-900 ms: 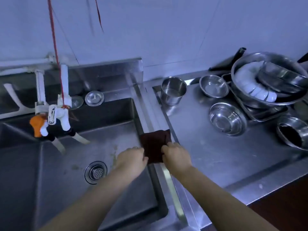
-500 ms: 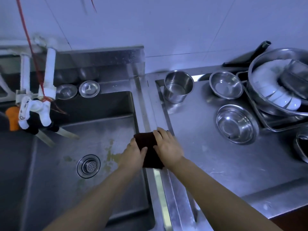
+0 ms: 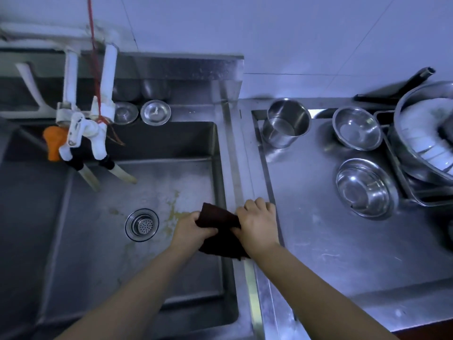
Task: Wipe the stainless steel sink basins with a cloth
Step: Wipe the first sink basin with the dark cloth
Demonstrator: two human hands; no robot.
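Because both hands grip it from opposite sides, the dark cloth point(image 3: 220, 231) hangs bunched over the right rim of the sink basin point(image 3: 221, 168), at about 5 o'clock from the drain strainer point(image 3: 141, 225); this hold appears meant to gather the cloth into a wiping pad. The left hand point(image 3: 193, 229) has its fingers curled onto the cloth's left edge. The right hand point(image 3: 258, 224) clamps the right edge, knuckles up, fingers folded under (fingertips hidden). Both forearms enter from 6 o'clock and converge. Yellowish stains point(image 3: 175, 207) on the basin floor lie just beside the left hand, at roughly 11 o'clock.
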